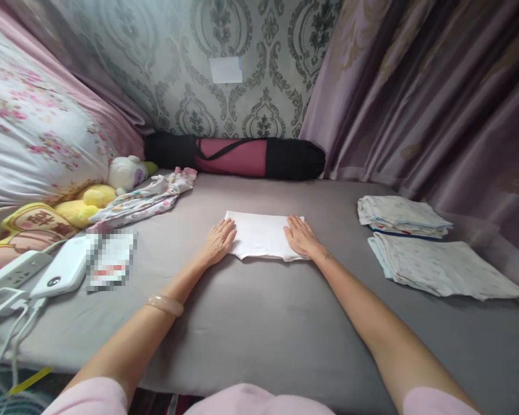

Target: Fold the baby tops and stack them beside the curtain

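A white folded garment [262, 235] lies flat on the grey sheet in front of me. On its left edge rests my left hand [220, 239], fingers stretched out and pressed flat. My right hand [300, 236] lies the same way over the right edge, palm down. Neither hand grips the cloth; both only touch it from above. The near edge of the garment shows a slightly uneven outline. Its exact kind cannot be told from this folded shape.
Two folded cloth stacks [404, 216] [441, 265] sit at the right. Leftward lie crumpled patterned clothes [149, 199], plush toys [86, 202], a power bank [63, 271], a power strip [19, 271] and cables. A black and pink long bag [237, 155] lies along the wall.
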The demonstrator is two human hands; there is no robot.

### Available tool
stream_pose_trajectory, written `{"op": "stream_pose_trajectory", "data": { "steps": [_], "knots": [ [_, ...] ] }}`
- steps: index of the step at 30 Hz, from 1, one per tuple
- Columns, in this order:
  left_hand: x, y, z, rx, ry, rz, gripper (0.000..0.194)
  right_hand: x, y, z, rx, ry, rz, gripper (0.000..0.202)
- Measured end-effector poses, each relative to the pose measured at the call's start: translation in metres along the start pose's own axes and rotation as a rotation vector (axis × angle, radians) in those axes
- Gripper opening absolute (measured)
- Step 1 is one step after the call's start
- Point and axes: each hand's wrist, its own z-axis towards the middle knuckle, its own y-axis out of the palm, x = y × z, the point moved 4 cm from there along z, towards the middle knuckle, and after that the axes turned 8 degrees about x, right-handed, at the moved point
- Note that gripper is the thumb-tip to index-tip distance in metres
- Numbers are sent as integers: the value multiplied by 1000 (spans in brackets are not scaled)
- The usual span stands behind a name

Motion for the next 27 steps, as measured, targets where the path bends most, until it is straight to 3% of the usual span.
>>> {"op": "stream_pose_trajectory", "data": {
  "steps": [6, 10, 13, 17, 22, 27],
  "knots": [
    [7, -4, -2, 41, 17, 51, 51, 2, -3, 1, -60, 29, -13, 64],
    [16, -8, -3, 46, 32, 90, 49, -29, -13, 1, -25, -50, -13, 61],
    [19, -11, -5, 39, 33, 101, 48, -55, -9, 0, -36, -146, 50, 59],
    [20, -13, -6, 49, 31, 109, 48, -63, 3, 1, -94, -131, 59, 58],
    [20, -13, -5, 66, 2, 94, 48, -62, 2, 5, -141, -128, 58, 60],
    [19, -14, -4, 93, -12, 77, 48, -99, 1, 16, -64, -163, 87, 61]
  ]
}}
